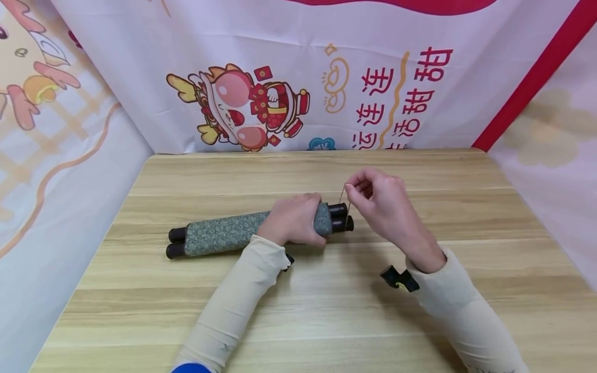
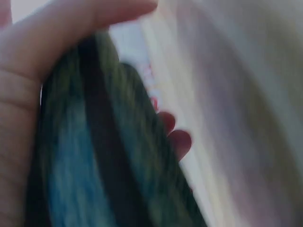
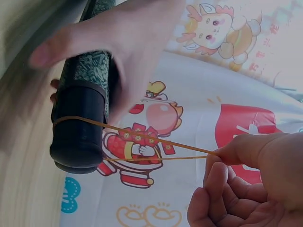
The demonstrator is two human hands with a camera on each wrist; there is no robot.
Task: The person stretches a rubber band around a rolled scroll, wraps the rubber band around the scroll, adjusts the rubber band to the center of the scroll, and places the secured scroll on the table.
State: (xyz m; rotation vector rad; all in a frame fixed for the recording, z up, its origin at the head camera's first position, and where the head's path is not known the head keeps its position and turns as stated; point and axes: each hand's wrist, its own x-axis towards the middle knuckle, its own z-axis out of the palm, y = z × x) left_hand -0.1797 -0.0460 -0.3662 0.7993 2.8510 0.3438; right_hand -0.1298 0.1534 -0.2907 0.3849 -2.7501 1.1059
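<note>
A rolled-up scroll (image 1: 224, 231), covered in grey-green patterned cloth, lies across the table with dark knobs at both ends. Its two rolls sit side by side. My left hand (image 1: 294, 220) grips it near the right end, thumb on the near side. In the left wrist view the cloth-covered scroll (image 2: 71, 161) fills the lower left, blurred. My right hand (image 1: 384, 204) pinches a thin orange rubber band (image 3: 189, 147) between thumb and forefinger. The band loops round the dark right-end knobs (image 3: 78, 135) and is stretched taut away from them.
The wood-grain table (image 1: 326, 321) extends on all sides of the scroll. A white printed cloth (image 1: 261, 31) with cartoon figures hangs along the table's back edge. More printed cloth (image 1: 60, 181) hangs at the left. Black camera mounts (image 1: 399, 278) sit on the sleeved wrists.
</note>
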